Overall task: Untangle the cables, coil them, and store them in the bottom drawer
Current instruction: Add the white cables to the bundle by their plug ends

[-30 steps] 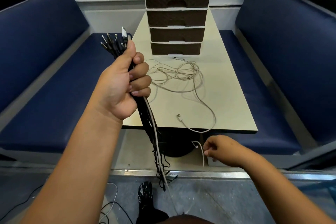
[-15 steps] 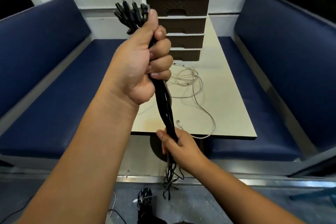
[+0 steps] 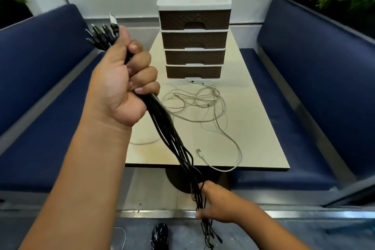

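I am holding a bundle of black cables (image 3: 168, 128) stretched between my two hands, in front of a pale surface (image 3: 253, 128). My left hand (image 3: 123, 79) is raised, fist clamped tight around the upper part of the bundle, with the cable plugs (image 3: 101, 33) fanning out above my thumb. The bundle is slanting down and to the right, crossing the near edge of the surface, to my right hand (image 3: 217, 203), which is sitting lower, below that edge. My right hand is gripping the lower part of the bundle, thumb on one side and fingers curled on the other, though it is blurred. Loose black ends are dangling beneath it, above the floor.

On the surface, a tangle of white cables (image 3: 198, 99) is lying in loose loops just in front of a small drawer unit (image 3: 193, 32). One white strand is trailing toward the near edge, ending in a plug (image 3: 199, 151) lying flat near the black bundle.

The drawer unit is standing at the far end of the surface, with a white top and four brown drawers stacked. The bottom drawer (image 3: 193, 71) is sitting closed, its front facing me.

Blue bench seats (image 3: 284, 91) are running along both sides. My shoe (image 3: 160, 234) is showing at the bottom edge.
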Demonstrator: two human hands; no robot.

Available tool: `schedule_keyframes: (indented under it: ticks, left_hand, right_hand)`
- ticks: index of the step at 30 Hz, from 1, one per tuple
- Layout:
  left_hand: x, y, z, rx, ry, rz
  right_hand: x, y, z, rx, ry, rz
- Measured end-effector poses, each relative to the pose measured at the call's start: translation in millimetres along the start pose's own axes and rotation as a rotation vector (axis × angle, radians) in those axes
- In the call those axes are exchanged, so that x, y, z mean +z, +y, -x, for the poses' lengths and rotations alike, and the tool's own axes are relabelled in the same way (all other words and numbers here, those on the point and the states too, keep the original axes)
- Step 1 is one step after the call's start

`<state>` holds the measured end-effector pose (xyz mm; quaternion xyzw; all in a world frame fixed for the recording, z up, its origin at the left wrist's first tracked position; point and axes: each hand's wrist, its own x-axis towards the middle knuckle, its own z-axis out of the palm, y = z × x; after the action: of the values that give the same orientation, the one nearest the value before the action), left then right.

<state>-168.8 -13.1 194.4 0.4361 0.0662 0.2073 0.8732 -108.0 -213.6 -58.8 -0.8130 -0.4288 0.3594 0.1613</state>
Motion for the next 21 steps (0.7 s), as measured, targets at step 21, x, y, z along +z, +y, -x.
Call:
schedule_keyframes:
  ticks: [21]
  left_hand:
    - [-60.2,-8.0,-65.0,-0.169,0.121,0.01]
  right_hand:
    - [-112.7,-17.3,-0.9,0.043,0.753,-0.721]
